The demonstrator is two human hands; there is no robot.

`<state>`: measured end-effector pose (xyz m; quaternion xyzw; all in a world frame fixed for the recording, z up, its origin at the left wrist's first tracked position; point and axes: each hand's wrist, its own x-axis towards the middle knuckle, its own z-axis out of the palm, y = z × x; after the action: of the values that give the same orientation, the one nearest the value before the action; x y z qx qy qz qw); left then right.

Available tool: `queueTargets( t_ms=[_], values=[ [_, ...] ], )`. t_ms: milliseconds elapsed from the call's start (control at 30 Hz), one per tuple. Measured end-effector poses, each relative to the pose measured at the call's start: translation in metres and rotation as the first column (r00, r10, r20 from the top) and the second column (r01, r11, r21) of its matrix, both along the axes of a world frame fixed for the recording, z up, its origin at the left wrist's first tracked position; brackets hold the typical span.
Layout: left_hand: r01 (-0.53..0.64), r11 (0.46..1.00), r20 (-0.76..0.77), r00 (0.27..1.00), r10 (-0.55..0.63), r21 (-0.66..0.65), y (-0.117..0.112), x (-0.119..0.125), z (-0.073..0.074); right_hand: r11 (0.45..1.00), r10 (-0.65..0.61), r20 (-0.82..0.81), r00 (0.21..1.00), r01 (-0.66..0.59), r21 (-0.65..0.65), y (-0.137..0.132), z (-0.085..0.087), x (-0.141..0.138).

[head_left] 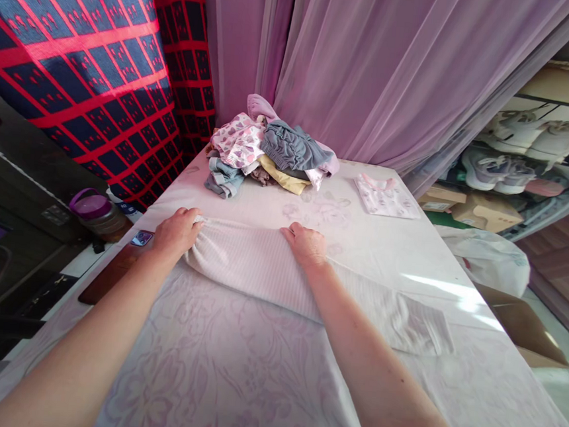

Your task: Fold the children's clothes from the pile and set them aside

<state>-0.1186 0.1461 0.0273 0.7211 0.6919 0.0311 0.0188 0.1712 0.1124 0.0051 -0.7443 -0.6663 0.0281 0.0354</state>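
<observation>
- Pinching the top edge of a pale pink ribbed garment (pixel 260 268), our left hand (pixel 177 234) has its fingers and thumb closed on a small gathered bit of the cloth.
- Our right hand (pixel 306 245) lies palm down on the same edge, well apart from the left. Its fingers sit close together, but we cannot tell whether they clamp the cloth or only press on it.
- We see the garment lying folded over on itself across a floral white-pink bedspread (pixel 230 381), with one corner reaching out to our right, past our right forearm.
- Beyond our hands sits a heaped clothes pile (pixel 270 152) of heart-print, grey, yellow and pale blue pieces, against a sheer lilac curtain (pixel 377 62).
- To the right of that pile, we have a small folded pink-and-white garment (pixel 385 197) lying flat on the bedspread.
- Off the bed's left side, we find a purple-lidded jar (pixel 97 216) and a dark brown flat case (pixel 114 272).
- Further right, off the bed, we see a white plastic bag (pixel 490 258), cardboard boxes (pixel 486 211) and pale sneakers (pixel 507 173) on a shelf.
</observation>
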Motion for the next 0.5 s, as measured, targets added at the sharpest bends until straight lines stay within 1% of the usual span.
queueTargets(
  t_ms=[100,200,267,300,333,400,433,500],
  values=[
    [-0.02,1.0,-0.004,1.0,0.02,-0.017,-0.002,0.0,-0.003,1.0,0.003,0.006,1.0,-0.003,-0.003,0.002,-0.002,0.0],
    [-0.026,0.999,-0.001,1.0,0.026,-0.025,-0.004,0.0,-0.003,1.0,0.006,-0.001,1.0,-0.006,-0.016,0.001,-0.005,0.0],
    [-0.007,1.0,0.01,1.0,0.007,0.017,-0.009,0.002,-0.001,1.0,0.004,-0.018,1.0,-0.004,-0.007,0.0,-0.006,0.001],
    [0.013,0.998,0.017,1.0,-0.015,0.068,-0.013,0.004,-0.001,1.0,0.004,-0.029,1.0,-0.004,0.002,-0.002,-0.007,0.001],
    [0.046,0.99,0.028,0.998,-0.05,0.13,-0.019,0.008,-0.001,1.0,0.007,-0.042,0.999,-0.006,0.012,-0.004,-0.007,0.001],
    [0.151,0.959,0.054,0.984,-0.169,0.238,-0.035,0.019,-0.005,1.0,0.013,-0.067,0.998,-0.011,0.027,-0.009,-0.007,0.002],
    [0.221,0.943,0.072,0.967,-0.245,0.25,-0.044,0.027,-0.009,0.999,0.017,-0.077,0.997,-0.015,0.032,-0.013,-0.007,0.003],
    [0.371,0.909,0.104,0.913,-0.394,0.188,-0.062,0.041,-0.02,0.999,0.023,-0.087,0.996,-0.019,0.041,-0.019,-0.008,0.007]
  ],
)
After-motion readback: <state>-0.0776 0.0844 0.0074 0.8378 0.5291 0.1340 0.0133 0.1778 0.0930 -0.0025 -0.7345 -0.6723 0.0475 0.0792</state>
